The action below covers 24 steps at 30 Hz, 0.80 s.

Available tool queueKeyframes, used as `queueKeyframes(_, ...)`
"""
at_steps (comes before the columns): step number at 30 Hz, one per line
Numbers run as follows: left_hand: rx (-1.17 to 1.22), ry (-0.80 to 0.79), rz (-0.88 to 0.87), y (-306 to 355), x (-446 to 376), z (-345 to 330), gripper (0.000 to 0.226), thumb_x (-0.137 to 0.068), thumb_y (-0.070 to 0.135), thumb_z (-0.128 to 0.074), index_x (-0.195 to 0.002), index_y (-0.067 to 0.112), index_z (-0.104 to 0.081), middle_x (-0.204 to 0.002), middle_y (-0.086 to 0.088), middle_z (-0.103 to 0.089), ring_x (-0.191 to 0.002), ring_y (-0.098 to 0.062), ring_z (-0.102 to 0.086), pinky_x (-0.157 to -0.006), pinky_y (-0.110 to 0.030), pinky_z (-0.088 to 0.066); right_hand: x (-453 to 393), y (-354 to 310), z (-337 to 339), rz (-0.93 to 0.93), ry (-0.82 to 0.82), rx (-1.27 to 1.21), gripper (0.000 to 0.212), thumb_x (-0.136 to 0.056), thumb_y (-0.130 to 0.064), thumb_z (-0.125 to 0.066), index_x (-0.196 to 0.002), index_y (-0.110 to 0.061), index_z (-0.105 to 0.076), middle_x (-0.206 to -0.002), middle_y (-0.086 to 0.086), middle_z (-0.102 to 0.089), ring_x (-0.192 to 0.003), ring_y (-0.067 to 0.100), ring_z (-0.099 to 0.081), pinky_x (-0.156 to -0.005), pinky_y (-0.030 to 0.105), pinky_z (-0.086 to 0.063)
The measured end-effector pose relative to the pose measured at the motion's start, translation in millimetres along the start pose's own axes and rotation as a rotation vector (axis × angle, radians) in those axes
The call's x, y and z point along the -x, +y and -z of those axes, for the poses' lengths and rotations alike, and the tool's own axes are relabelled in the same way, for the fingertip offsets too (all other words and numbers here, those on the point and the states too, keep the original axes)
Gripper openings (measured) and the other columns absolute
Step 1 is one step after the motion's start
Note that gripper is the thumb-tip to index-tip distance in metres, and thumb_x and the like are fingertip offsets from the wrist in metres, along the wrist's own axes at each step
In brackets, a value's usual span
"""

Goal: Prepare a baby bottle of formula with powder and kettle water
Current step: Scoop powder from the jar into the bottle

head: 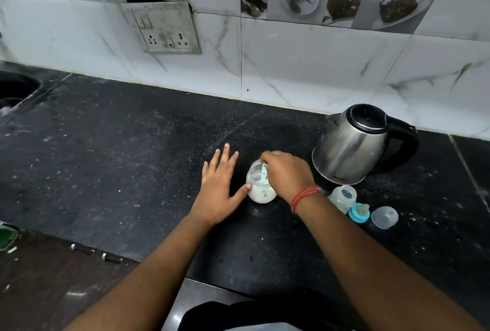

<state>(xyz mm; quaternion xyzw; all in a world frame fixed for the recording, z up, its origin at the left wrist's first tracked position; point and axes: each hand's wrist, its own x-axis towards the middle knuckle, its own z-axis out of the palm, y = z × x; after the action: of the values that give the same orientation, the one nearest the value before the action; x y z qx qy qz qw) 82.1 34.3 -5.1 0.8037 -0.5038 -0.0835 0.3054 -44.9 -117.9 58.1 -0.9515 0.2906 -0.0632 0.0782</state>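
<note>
Black stone counter (111,160), head view. Clear glass jar (261,184) of white powder sits near centre, lid off. Right hand (287,174) is over the jar mouth, fingers curled and pinching a pale green scoop (264,172) whose handle dips into the jar (scoop bowl hidden, can't tell if loaded). Red thread band (303,198) on the right wrist. Left hand (221,184) lies at the jar's 9 o'clock, fingers straight and spread, thumb tip touching the jar's side; it grips nothing. Hands are close together, one each side of the jar.

Steel kettle (355,145) with black lid and handle stands at the jar's 2 o'clock, spout pointing left, lid closed. Baby bottle (342,198), clear, uncapped, stands at the jar's 3 o'clock, just beyond the right wrist. Blue ring with teat (359,212) sits beside the bottle at its 4 o'clock, then the clear dome cap (384,217) further right, lying on the counter. Socket plate (161,26) on the marble wall at 11 o'clock. Sink edge (18,86) far left.
</note>
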Motion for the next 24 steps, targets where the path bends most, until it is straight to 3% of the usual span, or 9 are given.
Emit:
queueKeyframes(5, -0.033, 0.003, -0.05, 9.5, -9.4, 2.0, 0.085, -0.096, 0.066, -0.045, -0.163, 0.024, -0.015, -0.174, 0.004, 0.009, -0.16, -0.019, 0.012, -0.128, -0.058, -0.001, 15.9, 13.2, 7.1, -0.122, 0.289, -0.348, 0.022, -0.092, -0.016, -0.059, -0.112, -0.024, -0.065, -0.104, -0.007, -0.07, -0.088, 0.019, -0.066, -0.071, 0.037, -0.055)
queueKeyframes(9, -0.063, 0.012, -0.141, 32.6, -18.7, 1.8, 0.083, -0.098, 0.061, -0.05, -0.163, 0.022, -0.015, -0.173, 0.004, 0.011, -0.16, -0.02, 0.013, -0.128, -0.059, 0.0, 33.3, 36.7, 13.9, -0.194, 0.439, -0.426, 0.021, -0.091, -0.012, -0.06, -0.109, -0.021, -0.067, -0.107, -0.004, -0.069, -0.087, 0.017, -0.065, -0.071, 0.033, -0.054)
queueKeyframes(12, -0.078, 0.012, -0.23, 56.5, -26.6, -2.9, 0.082, -0.098, 0.058, -0.05, -0.163, 0.022, -0.016, -0.172, 0.005, 0.012, -0.16, -0.02, 0.013, -0.128, -0.058, 0.0, 43.9, 56.1, 18.5, -0.229, 0.488, -0.454, 0.02, -0.092, -0.012, -0.06, -0.109, -0.018, -0.067, -0.108, -0.004, -0.066, -0.079, 0.011, -0.059, -0.071, 0.029, -0.051)
queueKeyframes(17, -0.063, 0.002, -0.327, 96.3, -37.6, -24.0, 0.084, -0.097, 0.06, -0.049, -0.164, 0.02, -0.018, -0.174, 0.0, 0.007, -0.16, -0.023, 0.01, -0.128, -0.059, -0.003, 63.7, 86.5, 30.5, -0.293, 0.531, -0.479, 0.018, -0.091, -0.01, -0.062, -0.107, -0.016, -0.067, -0.11, -0.003, -0.065, -0.081, 0.002, -0.056, -0.073, 0.024, -0.047)
queueKeyframes(24, 0.045, -0.061, -0.357, 136.3, -40.1, -67.4, 0.082, -0.097, 0.062, -0.048, -0.163, 0.02, -0.02, -0.174, 0.003, -0.001, -0.161, -0.019, 0.004, -0.129, -0.055, -0.004, 94.9, 137.0, 39.4, -0.368, 0.554, -0.504, 0.019, -0.089, -0.011, -0.063, -0.107, -0.017, -0.067, -0.109, -0.005, -0.064, -0.075, -0.004, -0.054, -0.073, 0.023, -0.048)
